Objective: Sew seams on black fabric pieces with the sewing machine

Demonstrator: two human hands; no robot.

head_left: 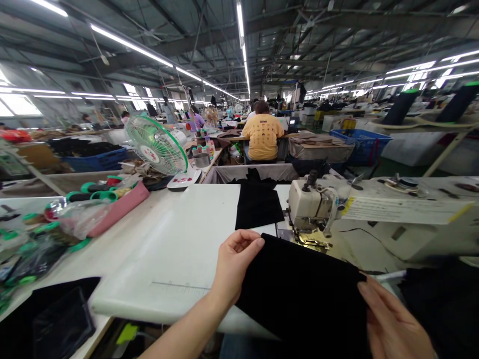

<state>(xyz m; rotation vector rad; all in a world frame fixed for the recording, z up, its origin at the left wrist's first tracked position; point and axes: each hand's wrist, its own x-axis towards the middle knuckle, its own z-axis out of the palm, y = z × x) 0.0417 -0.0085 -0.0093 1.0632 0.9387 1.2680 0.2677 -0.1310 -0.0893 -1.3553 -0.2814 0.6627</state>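
A piece of black fabric [305, 291] hangs between my two hands in front of the sewing machine [312, 204]. My left hand [239, 254] pinches its upper left corner between thumb and fingers. On the other side, my right hand [389, 314] grips the right edge near the upper corner. The top edge is stretched fairly straight and slopes down to the right, just below the machine's brass-coloured plate [314, 241]. Behind my left hand, another black fabric piece [258, 204] lies on the white table [179, 239], its far end dropping over the back edge.
A green-rimmed fan [157, 144] stands at the back left. Thread spools [101, 192] and plastic bags [80, 217] crowd the left side. More black cloth [445, 299] lies at the right. A co-worker in a yellow shirt [263, 134] sits ahead, near a blue basket [359, 142].
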